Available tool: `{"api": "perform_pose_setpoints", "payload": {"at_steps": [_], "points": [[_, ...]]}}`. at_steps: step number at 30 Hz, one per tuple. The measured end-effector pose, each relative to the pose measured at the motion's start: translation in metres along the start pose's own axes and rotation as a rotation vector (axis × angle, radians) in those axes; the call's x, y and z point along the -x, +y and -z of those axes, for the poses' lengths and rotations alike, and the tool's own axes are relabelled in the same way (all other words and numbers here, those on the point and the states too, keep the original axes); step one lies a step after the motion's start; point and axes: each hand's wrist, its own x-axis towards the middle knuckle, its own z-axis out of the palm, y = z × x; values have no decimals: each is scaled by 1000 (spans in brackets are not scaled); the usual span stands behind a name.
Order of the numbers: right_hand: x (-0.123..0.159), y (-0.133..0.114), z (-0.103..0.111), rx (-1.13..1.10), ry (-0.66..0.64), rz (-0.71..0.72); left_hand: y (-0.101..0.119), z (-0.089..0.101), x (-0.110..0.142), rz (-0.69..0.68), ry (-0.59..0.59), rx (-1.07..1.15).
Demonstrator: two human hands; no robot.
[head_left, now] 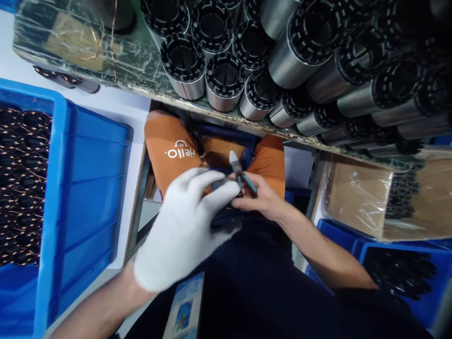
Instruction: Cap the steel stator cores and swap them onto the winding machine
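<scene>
My left hand (187,226), in a white glove with darkened fingertips, is open in front of my body. Its thumb stands apart from the curved fingers, which reach close to my right hand. Whether they touch anything there is unclear. A pair of cutting pliers (243,176) with teal handles is held in my bare right hand (259,197), its bright jaws pointing away from me over my lap. The gloved fingers partly cover the space beside the handles, so anything small there is hidden.
Several metal cylinders with black slotted ends (226,80) crowd the green bench (141,77) ahead. Copper wire (102,42) lies at its left. A blue bin (60,188) of copper-wound parts stands left. At right are a plastic-lined carton (356,197) and a blue bin (367,249) with black parts.
</scene>
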Motion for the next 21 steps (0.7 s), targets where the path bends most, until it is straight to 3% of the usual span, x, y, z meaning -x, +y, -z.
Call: {"api": "perform_pose_setpoints", "payload": {"at_steps": [2, 3, 4, 6, 8, 9, 11, 14, 17, 21], "points": [[7, -2, 6, 23, 87, 68, 4, 11, 10, 200, 98, 29], [10, -3, 7, 34, 116, 116, 3, 13, 13, 300, 81, 136], [12, -5, 7, 41, 128, 184, 0, 13, 13, 394, 11, 304], [16, -9, 3, 52, 96, 348, -6, 6, 7, 522, -242, 740], [21, -18, -4, 116, 23, 496, -8, -6, -5, 552, -450, 1121], [24, -25, -7, 192, 3, 543, -7, -11, -12, 552, -487, 1225], [36, -44, -8, 429, 8, 553, 0, -17, -23, 517, -444, 1262], [60, -75, -1, 803, 31, 484, 12, -13, -32, 473, -328, 1099], [81, -95, 12, 1066, -40, 436, 16, -5, -33, 473, -352, 972], [90, -102, 21, 1285, -101, 477, 14, -8, -31, 455, -379, 905]]}}
